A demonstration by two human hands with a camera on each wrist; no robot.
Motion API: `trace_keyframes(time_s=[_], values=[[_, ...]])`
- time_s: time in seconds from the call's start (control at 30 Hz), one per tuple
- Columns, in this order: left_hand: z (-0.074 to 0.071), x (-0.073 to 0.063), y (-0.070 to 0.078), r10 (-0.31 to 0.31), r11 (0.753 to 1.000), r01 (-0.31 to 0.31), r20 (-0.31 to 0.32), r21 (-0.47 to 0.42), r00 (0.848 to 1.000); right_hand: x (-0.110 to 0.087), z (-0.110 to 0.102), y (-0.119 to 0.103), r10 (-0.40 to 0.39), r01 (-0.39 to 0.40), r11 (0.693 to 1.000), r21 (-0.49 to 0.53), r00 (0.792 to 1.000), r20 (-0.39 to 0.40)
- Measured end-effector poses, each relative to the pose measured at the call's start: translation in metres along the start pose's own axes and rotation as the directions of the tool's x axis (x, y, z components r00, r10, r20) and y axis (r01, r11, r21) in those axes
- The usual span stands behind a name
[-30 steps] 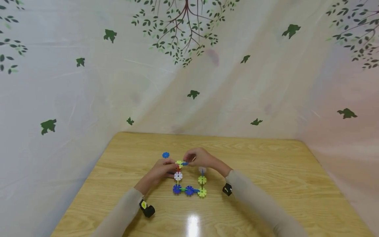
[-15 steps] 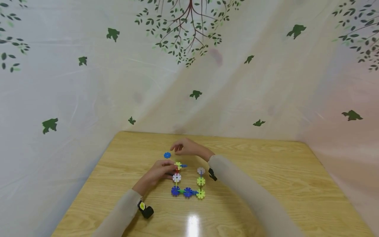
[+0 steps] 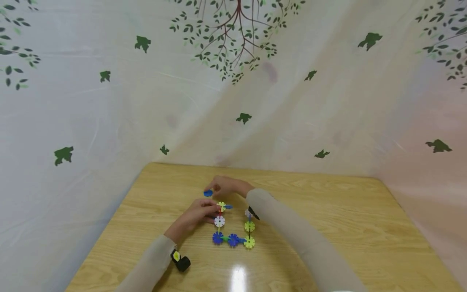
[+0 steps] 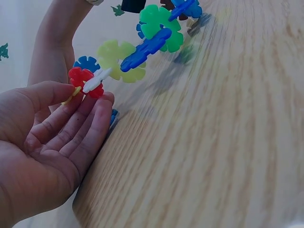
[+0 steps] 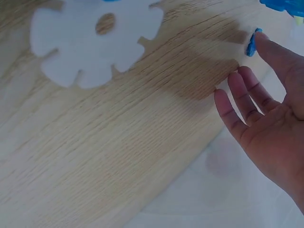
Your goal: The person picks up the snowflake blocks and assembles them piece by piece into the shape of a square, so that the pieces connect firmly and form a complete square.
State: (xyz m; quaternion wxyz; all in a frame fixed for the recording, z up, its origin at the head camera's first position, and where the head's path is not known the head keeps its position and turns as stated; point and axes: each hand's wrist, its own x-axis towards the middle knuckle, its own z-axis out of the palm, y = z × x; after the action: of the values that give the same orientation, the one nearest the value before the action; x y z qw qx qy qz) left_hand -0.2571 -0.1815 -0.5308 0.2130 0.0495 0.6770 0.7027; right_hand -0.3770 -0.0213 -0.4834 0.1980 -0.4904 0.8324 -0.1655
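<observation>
A chain of plastic snowflake discs, bent into an open-topped frame, lies on the wooden table. At its upper left corner, my left hand (image 3: 200,211) pinches the yellow snowflake disc (image 3: 221,207), thumb and fingers at its edge. A red disc (image 4: 85,81) and a white disc (image 3: 219,221) follow below it; a blue disc (image 3: 229,207) sticks out to its right. Beyond the frame, my right hand (image 3: 227,185) reaches over a loose blue disc (image 3: 208,193). In the right wrist view the thumb touches that disc's edge, and the other visible fingers are loosely spread. The index finger is hard to make out.
Dark blue discs (image 3: 217,238) form the frame's near left side, with yellow discs (image 3: 249,242) at the right. A whitish disc (image 5: 97,45) tops the right side, partly behind the right wrist camera (image 3: 253,213). A printed cloth (image 3: 233,138) hangs behind the table.
My right hand has left the blue disc on the frame's top, swung left and away, and come down onto the loose blue disc. The left hand keeps its hold.
</observation>
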Motion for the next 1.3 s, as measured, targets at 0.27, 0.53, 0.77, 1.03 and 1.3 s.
trace_keyframes(time_s=[0.27,0.53,0.77,1.03,1.3], values=[[0.002,0.000,0.001,-0.006,1.000,0.006,-0.007,0.019,1.000,-0.010,-0.001,0.002,0.069,-0.071,0.997,-0.030,0.996,-0.053],[0.004,0.002,0.004,0.010,0.998,-0.009,-0.017,0.060,1.000,-0.033,-0.002,0.009,0.176,-0.171,0.983,0.072,0.982,-0.071],[0.010,0.009,0.006,0.002,0.996,0.002,-0.043,0.093,0.999,-0.055,-0.003,0.020,0.212,-0.203,0.972,0.117,0.975,-0.070],[0.019,0.021,0.008,0.009,0.996,-0.001,-0.086,0.095,0.996,-0.085,-0.002,0.033,0.210,-0.196,0.972,0.130,0.972,-0.102],[0.034,0.031,0.008,0.009,0.999,-0.005,-0.118,0.036,0.993,-0.112,0.001,0.044,0.223,-0.183,0.953,0.242,0.963,-0.149]])
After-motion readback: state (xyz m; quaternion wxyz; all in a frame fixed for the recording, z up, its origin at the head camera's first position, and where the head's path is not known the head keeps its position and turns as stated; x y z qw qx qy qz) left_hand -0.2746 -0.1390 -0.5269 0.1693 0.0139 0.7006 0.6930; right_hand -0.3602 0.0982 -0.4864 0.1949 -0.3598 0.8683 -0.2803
